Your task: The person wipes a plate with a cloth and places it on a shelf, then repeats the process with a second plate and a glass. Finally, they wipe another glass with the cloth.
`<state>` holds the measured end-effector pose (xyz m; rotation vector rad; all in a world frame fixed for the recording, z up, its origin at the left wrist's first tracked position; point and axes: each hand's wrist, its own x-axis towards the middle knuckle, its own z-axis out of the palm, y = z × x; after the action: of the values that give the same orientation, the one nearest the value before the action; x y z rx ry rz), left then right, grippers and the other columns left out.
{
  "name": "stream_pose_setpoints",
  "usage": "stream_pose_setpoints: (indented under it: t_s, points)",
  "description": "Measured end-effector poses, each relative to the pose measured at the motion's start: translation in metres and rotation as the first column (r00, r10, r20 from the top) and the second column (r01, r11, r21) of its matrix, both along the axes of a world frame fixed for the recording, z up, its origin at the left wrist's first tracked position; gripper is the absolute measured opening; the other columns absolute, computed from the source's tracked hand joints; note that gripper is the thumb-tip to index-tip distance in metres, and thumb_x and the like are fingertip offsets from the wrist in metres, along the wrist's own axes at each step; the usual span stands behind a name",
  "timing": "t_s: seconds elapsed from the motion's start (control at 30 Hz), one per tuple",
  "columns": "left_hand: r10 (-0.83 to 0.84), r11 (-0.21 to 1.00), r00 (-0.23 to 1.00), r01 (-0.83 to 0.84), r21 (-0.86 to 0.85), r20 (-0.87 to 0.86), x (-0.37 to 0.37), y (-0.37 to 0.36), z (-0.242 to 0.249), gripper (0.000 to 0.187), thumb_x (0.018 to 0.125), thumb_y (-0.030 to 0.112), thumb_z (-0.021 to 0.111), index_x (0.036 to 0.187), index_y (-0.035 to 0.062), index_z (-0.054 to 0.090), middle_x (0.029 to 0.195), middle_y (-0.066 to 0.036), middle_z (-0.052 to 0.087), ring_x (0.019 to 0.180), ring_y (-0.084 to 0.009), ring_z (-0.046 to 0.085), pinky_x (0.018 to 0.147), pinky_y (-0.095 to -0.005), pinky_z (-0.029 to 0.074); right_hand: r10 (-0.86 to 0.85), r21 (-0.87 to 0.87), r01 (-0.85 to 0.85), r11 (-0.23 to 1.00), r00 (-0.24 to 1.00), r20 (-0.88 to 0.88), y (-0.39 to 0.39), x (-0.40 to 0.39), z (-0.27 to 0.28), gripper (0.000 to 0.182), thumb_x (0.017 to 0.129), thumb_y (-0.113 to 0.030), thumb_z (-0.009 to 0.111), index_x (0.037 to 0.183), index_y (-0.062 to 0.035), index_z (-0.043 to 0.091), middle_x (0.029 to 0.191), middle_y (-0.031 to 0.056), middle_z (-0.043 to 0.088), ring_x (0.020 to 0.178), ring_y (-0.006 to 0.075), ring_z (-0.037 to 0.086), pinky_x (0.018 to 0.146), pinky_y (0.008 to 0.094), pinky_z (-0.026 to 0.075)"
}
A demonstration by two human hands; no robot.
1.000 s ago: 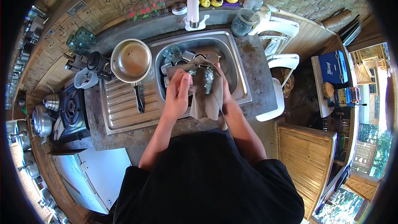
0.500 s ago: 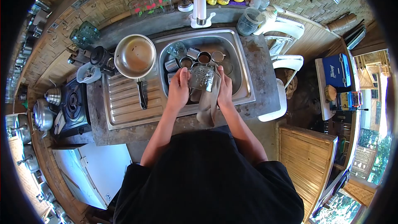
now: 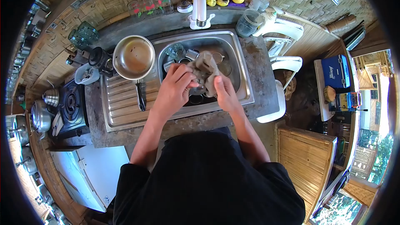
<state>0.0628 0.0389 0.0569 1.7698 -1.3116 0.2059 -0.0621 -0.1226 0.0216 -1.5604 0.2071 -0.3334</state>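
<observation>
A crumpled grey-brown cloth (image 3: 207,63) is bunched between my hands over the sink. My left hand (image 3: 177,86) is closed, its curled fingers pinching at the cloth's left side. On the right, my right hand (image 3: 227,95) grips the cloth, thumb on top. A shiny, clear-looking patterned piece, perhaps a glass, shows partly in the folds; most of it is covered. Below and behind the hands, the steel sink basin (image 3: 238,66) holds several metal cups (image 3: 192,54) and a clear glass (image 3: 175,50). The hands hide part of the pile.
A frying pan (image 3: 133,57) rests on the ribbed drainboard (image 3: 118,110), its black handle toward me. The white faucet (image 3: 200,8) rises behind the basin. A plastic pitcher (image 3: 248,23) stands at the back right corner, near white chairs (image 3: 287,63). A gas stove (image 3: 71,106) sits left.
The cloth has come up over the patterned piece, covering most of it. My left hand has turned, its fingers now curled in. The cloth's hanging end has been gathered up.
</observation>
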Motion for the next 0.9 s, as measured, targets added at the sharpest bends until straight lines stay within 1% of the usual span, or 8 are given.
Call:
stream_pose_setpoints:
  t_s: [0.13, 0.23, 0.43, 0.53, 0.6, 0.7, 0.73, 0.9]
  points:
    - [-0.03, 1.0, 0.992, 0.03, 0.002, 0.121, 0.001, 0.002, -0.006, 0.024, 0.072, 0.003, 0.078, 0.09, 0.0049, 0.063, 0.098, -0.006, 0.06, 0.096, -0.0304, 0.059, 0.08, -0.0426, 0.048, 0.167, 0.048, -0.162, 0.986, 0.979, -0.117, 0.001, 0.013, 0.012, 0.053, 0.111, -0.047, 0.041, 0.137, -0.0035, 0.057, 0.085, -0.0063, 0.052, 0.079, 0.0097, 0.046, 0.07, 0.0301, 0.04]
    - [-0.092, 0.996, 0.973, 0.09, 0.018, 0.214, 0.002, 0.005, -0.01, 0.025, 0.071, 0.007, 0.08, 0.09, 0.0066, 0.063, 0.098, -0.006, 0.061, 0.096, -0.0289, 0.06, 0.081, -0.0418, 0.048, 0.148, -0.066, -0.183, 0.981, 0.924, -0.352, -0.006, 0.028, 0.003, 0.054, 0.11, -0.047, 0.043, 0.133, -0.0023, 0.06, 0.089, -0.0046, 0.058, 0.082, 0.0101, 0.05, 0.074, 0.0298, 0.044]
    - [-0.163, 0.983, 0.952, 0.179, -0.04, 0.259, 0.007, 0.007, -0.015, 0.023, 0.076, 0.014, 0.079, 0.091, 0.0078, 0.063, 0.098, -0.006, 0.061, 0.096, -0.0289, 0.061, 0.082, -0.0417, 0.048, 0.251, 0.464, -0.032, 0.885, 0.873, -0.418, -0.003, 0.046, 0.012, 0.055, 0.11, -0.047, 0.044, 0.119, 0.0008, 0.068, 0.102, 0.0026, 0.068, 0.096, 0.0097, 0.057, 0.089, 0.0293, 0.046]
    - [-0.058, 0.981, 0.989, 0.081, -0.174, 0.133, 0.012, 0.007, -0.018, 0.031, 0.078, 0.018, 0.081, 0.098, 0.0052, 0.062, 0.102, -0.009, 0.06, 0.097, -0.0296, 0.059, 0.083, -0.0419, 0.046, 0.217, 0.5, -0.088, 0.861, 0.954, -0.205, 0.004, 0.038, -0.01, 0.054, 0.111, -0.046, 0.042, 0.123, 0.0004, 0.065, 0.105, 0.0023, 0.067, 0.099, 0.0097, 0.057, 0.091, 0.0278, 0.046]
    - [0.083, 0.946, 0.987, -0.121, -0.299, -0.137, 0.001, -0.002, -0.015, 0.033, 0.082, 0.022, 0.081, 0.101, 0.0034, 0.06, 0.1, -0.011, 0.058, 0.093, -0.0294, 0.058, 0.083, -0.0404, 0.045, 0.036, 0.385, 0.041, 0.922, 0.981, -0.189, 0.017, 0.032, -0.029, 0.053, 0.111, -0.045, 0.041, 0.126, 0.0002, 0.063, 0.106, 0.0017, 0.067, 0.098, 0.0095, 0.058, 0.09, 0.0262, 0.046]
    - [0.043, 0.874, 0.948, -0.189, -0.448, -0.317, -0.011, -0.006, -0.042, 0.037, 0.087, 0.029, 0.078, 0.099, 0.0015, 0.055, 0.096, -0.012, 0.053, 0.085, -0.0245, 0.052, 0.078, -0.0359, 0.043, -0.163, 0.305, 0.176, 0.936, 0.984, -0.068, 0.059, 0.021, -0.001, 0.05, 0.112, -0.041, 0.038, 0.129, 0.0002, 0.06, 0.109, 0.0045, 0.066, 0.101, 0.0122, 0.058, 0.091, 0.0286, 0.045]
    - [0.038, 0.836, 0.881, -0.286, -0.468, -0.471, -0.016, -0.01, -0.048, 0.03, 0.1, 0.029, 0.064, 0.091, 0.0026, 0.052, 0.087, -0.005, 0.048, 0.079, -0.015, 0.043, 0.072, -0.0294, 0.037, -0.196, 0.231, 0.201, 0.952, 0.98, -0.046, 0.069, 0.018, 0.003, 0.05, 0.112, -0.04, 0.037, 0.13, 0.0008, 0.059, 0.112, 0.0066, 0.065, 0.104, 0.0138, 0.057, 0.094, 0.0304, 0.045]
    - [-0.017, 0.844, 0.601, -0.419, -0.334, -0.799, -0.028, -0.007, -0.054, 0.036, 0.111, 0.029, 0.041, 0.091, 0.0034, 0.057, 0.083, 0.002, 0.054, 0.08, -0.0074, 0.046, 0.072, -0.0231, 0.039, -0.059, -0.378, 0.143, 0.915, 0.972, 0.225, 0.055, 0.021, 0.015, 0.05, 0.108, -0.03, 0.043, 0.143, 0.0039, 0.052, 0.147, 0.0252, 0.051, 0.145, 0.0399, 0.039, 0.118, 0.0465, 0.032]
